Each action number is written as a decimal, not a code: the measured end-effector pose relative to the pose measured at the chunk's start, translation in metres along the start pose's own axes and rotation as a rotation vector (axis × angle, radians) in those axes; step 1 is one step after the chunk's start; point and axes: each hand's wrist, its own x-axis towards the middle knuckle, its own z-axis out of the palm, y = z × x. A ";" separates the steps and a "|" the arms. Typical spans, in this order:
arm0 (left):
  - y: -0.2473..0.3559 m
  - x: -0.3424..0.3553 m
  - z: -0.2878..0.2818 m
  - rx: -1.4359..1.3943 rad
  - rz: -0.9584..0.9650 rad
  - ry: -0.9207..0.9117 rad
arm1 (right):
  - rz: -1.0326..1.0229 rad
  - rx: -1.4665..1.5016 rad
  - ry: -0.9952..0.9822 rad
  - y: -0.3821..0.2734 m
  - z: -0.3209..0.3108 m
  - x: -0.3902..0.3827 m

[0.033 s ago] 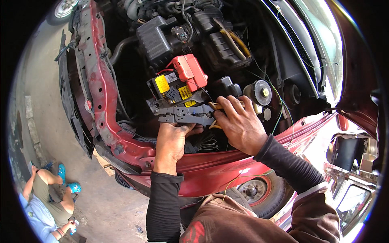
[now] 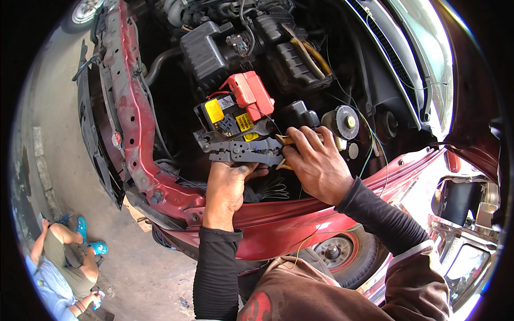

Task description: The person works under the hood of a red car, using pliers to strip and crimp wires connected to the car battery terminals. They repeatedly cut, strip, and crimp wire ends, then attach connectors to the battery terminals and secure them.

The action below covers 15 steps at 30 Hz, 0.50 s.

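Pliers (image 2: 241,152) in right grip (image 2: 317,167)

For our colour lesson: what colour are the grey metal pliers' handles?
The handles are yellowish-orange, best seen in the head view.

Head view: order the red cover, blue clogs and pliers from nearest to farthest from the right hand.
1. Pliers: gripped in the right hand.
2. Red cover: ahead and to the left.
3. Blue clogs: far off to the left.

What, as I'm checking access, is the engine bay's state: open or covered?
Open: battery and black housing show uncovered, beyond the tool in the right hand.
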 end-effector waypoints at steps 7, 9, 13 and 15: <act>0.000 0.001 -0.001 -0.023 -0.006 0.004 | 0.000 -0.047 0.004 -0.002 0.001 0.002; 0.000 0.002 -0.002 -0.020 -0.014 0.004 | -0.017 -0.042 0.029 -0.002 0.002 0.002; -0.001 0.002 -0.004 0.006 -0.017 0.002 | -0.040 -0.021 -0.016 0.002 0.002 0.005; -0.001 0.002 -0.004 0.021 -0.016 0.006 | -0.042 0.063 -0.067 0.006 0.000 0.009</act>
